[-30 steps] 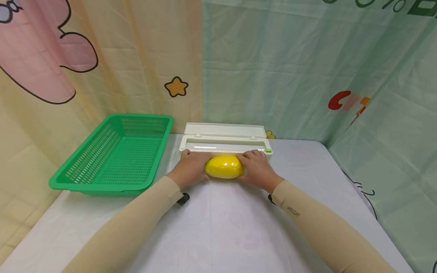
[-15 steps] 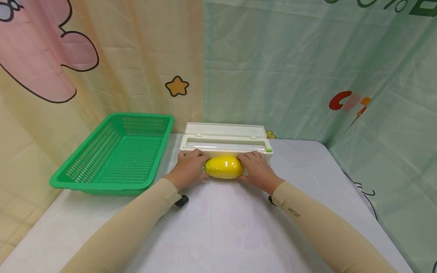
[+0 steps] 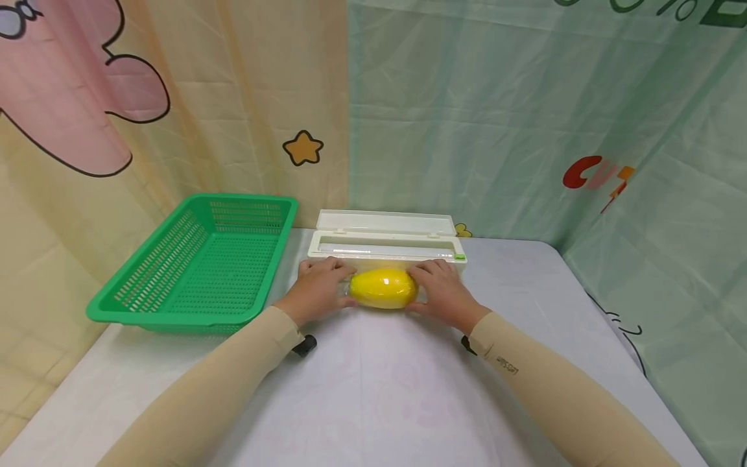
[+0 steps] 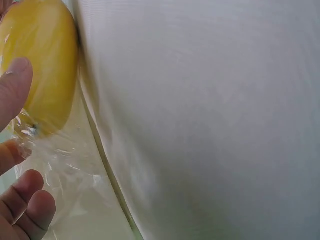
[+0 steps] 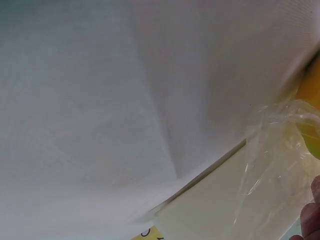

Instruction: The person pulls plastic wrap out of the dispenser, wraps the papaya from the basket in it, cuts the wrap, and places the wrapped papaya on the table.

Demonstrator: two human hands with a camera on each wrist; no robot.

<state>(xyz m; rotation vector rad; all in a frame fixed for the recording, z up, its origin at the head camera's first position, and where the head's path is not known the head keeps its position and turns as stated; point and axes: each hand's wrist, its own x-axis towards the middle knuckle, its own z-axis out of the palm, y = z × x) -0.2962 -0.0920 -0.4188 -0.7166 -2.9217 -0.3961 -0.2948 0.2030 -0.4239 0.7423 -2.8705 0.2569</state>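
A yellow oval fruit (image 3: 383,288) wrapped in clear film lies crosswise against the front of a long white box (image 3: 385,248) whose lid stands open. At the fruit's left end is the left hand (image 3: 315,290), thumb apart from the fingers. In the left wrist view its thumb (image 4: 14,90) overlaps the fruit (image 4: 42,65), and one finger touches crinkled film (image 4: 65,160). The right hand (image 3: 446,293) grips the fruit's right end between thumb and fingers. Its fingertips (image 5: 311,215) show beside loose film (image 5: 265,175) in the right wrist view; its thumb is hidden there.
A green perforated basket (image 3: 216,272) stands at the left on the white-covered table (image 3: 397,395). Behind the table hangs a printed curtain (image 3: 455,117), and another curtain section runs along the right edge.
The left hand has shifted a little left, away from the fruit's end, and its fingers have spread from the fruit. The fruit has moved very slightly toward the camera. The right hand has barely moved.
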